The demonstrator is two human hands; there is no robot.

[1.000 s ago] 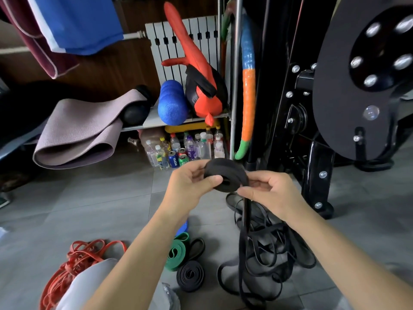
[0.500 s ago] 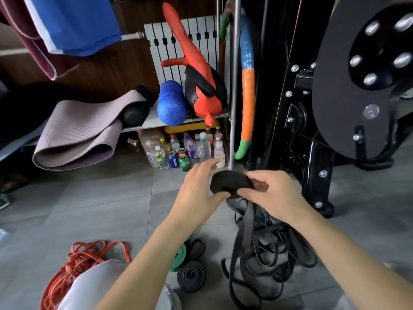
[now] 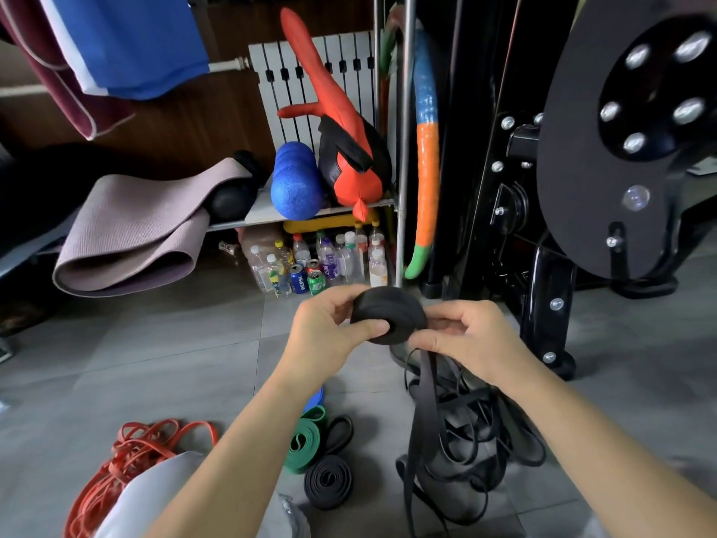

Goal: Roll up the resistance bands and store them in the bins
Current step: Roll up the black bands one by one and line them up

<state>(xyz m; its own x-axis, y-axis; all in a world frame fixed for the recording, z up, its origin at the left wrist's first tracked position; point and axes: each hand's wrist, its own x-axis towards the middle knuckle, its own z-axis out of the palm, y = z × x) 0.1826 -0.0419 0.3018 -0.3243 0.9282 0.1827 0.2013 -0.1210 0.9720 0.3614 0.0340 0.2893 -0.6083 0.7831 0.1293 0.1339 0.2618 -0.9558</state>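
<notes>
Head view: a half-rolled black resistance band (image 3: pixel 388 314) was pinched between left hand (image 3: pixel 329 335) and right hand (image 3: pixel 471 339), fingers curled tight.

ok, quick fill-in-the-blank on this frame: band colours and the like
The left hand and right hand hold a partly rolled band that is ____. On the floor, the finished roll between the blue band and the black roll is ____. The foam roller on the shelf is ____.
Missing words: black; green; blue.
</notes>
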